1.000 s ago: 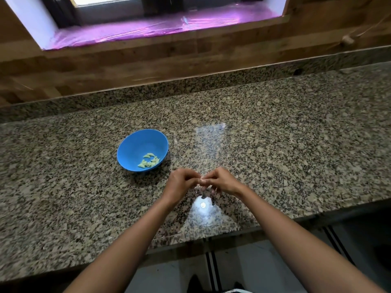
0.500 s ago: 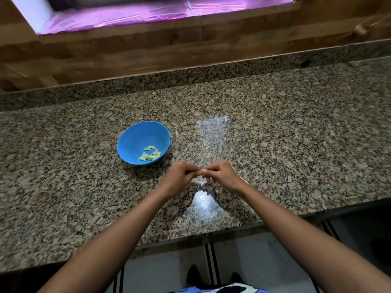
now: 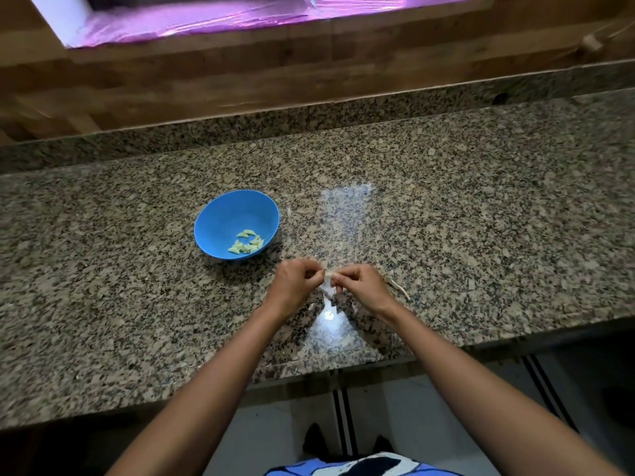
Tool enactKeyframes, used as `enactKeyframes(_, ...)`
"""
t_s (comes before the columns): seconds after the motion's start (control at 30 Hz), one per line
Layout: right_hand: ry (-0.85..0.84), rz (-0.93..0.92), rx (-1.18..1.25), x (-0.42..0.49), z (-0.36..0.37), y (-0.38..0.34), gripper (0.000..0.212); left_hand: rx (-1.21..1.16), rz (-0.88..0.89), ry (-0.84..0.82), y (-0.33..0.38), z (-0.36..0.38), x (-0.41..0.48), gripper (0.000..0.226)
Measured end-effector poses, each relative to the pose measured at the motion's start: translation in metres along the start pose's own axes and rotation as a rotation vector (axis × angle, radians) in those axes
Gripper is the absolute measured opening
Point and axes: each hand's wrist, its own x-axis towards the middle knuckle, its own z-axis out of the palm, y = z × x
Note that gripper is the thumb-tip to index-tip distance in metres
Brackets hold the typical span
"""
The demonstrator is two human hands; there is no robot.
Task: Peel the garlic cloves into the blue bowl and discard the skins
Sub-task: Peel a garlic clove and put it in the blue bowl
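Pinching a small garlic clove between the curled fingers of the left hand and those of the right hand, low over the desk near its front edge. Keeping the fingers narrow, tips almost meeting on the clove and hiding most of it. Judging by the grip, working the skin loose.

Keeping the blue bowl at ten o'clock from the hands, near but apart, with a small heap of peeled cloves lying toward its near side. Leaving a pale dry strip, probably skin or stem, at three o'clock just beside the right hand. Showing a pale patch under the hands, skin or glare, impossible to tell.

Risking a slip of the clove out of so slight a pinch, bouncing onto speckled stone and getting lost among the flecks. Risking flakes of skin clinging to the clove and landing in the bowl with it. Risking loose scraps drifting off the front edge at six o'clock onto the floor. Risking a knock to the light bowl while reaching toward ten o'clock.

Finding no brand, label or readable writing: none on the bowl, none on the desk, and only a dark pattern, not letters, on the blue-and-white garment at six o'clock.
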Motion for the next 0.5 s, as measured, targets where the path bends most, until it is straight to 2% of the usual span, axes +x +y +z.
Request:
enactKeyframes(0.07,0.033,0.003,0.033,-0.001,-0.003,0.000,0.020,-0.026,-0.005,-0.005,0.000,0.005,-0.007,0.022)
enactKeyframes(0.2,0.030,0.020,0.039,-0.005,-0.003,0.004,0.010,-0.185,-0.110,0.156,-0.002,0.011,-0.004,0.032)
enactKeyframes(0.27,0.033,0.017,0.065,-0.010,-0.002,0.003,0.010,-0.082,-0.157,0.074,-0.008,0.014,-0.006,0.032)
enactKeyframes(0.33,0.029,0.017,0.087,-0.014,-0.002,0.003,0.009,-0.039,-0.174,-0.003,-0.015,0.017,-0.009,0.016)
enactKeyframes(0.37,0.027,0.018,0.086,-0.015,-0.002,0.005,0.008,-0.072,-0.169,-0.008,-0.014,0.018,-0.011,0.009)
enactKeyframes(0.43,0.018,0.020,0.031,-0.016,-0.003,0.007,0.008,-0.217,-0.146,-0.008,-0.010,0.020,-0.013,0.020)
enactKeyframes(0.5,0.010,0.022,-0.007,-0.016,-0.003,0.008,0.007,-0.366,-0.143,-0.018,-0.006,0.021,-0.013,0.020)
